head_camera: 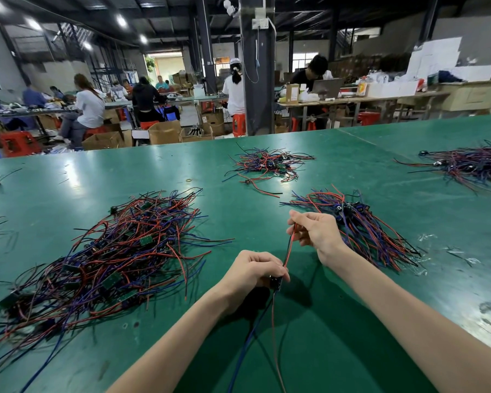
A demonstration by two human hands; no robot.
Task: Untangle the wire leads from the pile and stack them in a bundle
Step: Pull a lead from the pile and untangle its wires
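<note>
A big tangled pile of red, blue and black wire leads [108, 259] with small green boards lies on the green table to my left. A tidier bundle of leads [360, 222] lies to the right, just behind my right hand. My left hand [253, 272] grips one wire lead [289, 251] at its small black part, and blue, red and black wires hang down from it toward me. My right hand [313, 229] pinches the red and black wires of that same lead higher up, so they stretch taut between both hands.
Another loose pile of leads [267, 165] lies farther back in the middle, and one more pile [471, 163] at the far right. A rubber band [188, 180] lies on the table [309, 321]. Beyond the table's far edge, people sit at benches among cardboard boxes.
</note>
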